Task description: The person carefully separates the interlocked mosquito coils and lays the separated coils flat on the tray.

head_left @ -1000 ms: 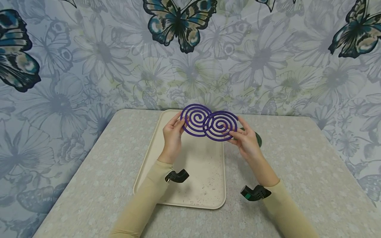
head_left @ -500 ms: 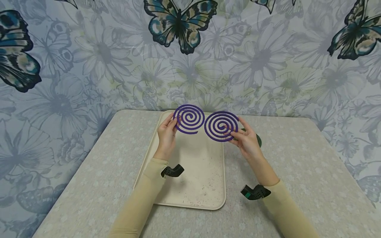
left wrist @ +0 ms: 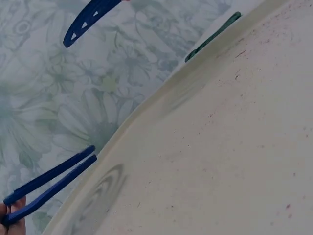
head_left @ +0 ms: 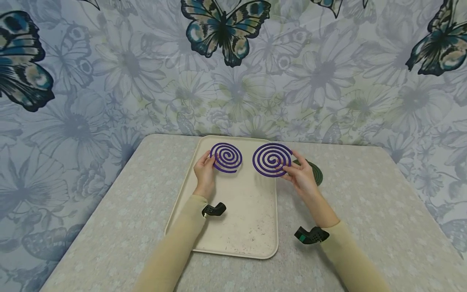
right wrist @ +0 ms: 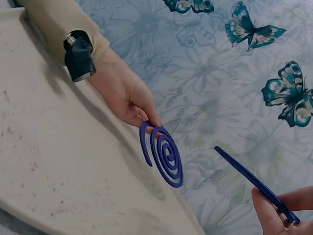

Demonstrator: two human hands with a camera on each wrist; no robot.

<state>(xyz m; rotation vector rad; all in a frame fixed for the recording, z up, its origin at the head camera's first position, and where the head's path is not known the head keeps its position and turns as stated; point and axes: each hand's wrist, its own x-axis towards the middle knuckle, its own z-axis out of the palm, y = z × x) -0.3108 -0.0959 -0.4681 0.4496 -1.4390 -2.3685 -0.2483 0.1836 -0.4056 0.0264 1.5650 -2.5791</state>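
My left hand (head_left: 205, 174) pinches the left edge of a purple-blue mosquito coil (head_left: 228, 156) between thumb and fingers, above the far part of a cream tray. A loose outer end of this coil hangs slightly apart, visible in the right wrist view. Level with it, my right hand (head_left: 303, 178) holds a second purple-blue mosquito coil (head_left: 273, 161) by its right side, with the thumb in front and some fingers behind. That coil appears nearly edge-on in the right wrist view. A gap separates the two coils.
The cream tray (head_left: 238, 227) lies lengthwise on the table, with reddish crumbs on its surface. Dark green coils (head_left: 317, 173) lie on the table (head_left: 365, 194) beyond my right hand, which partly hides them. A butterfly-patterned backdrop (head_left: 233, 97) rises behind the table.
The two coils overlapped in view a second ago; my left hand has moved left with its coil, leaving them apart. Both coils now appear slightly lower. My right hand has barely moved.
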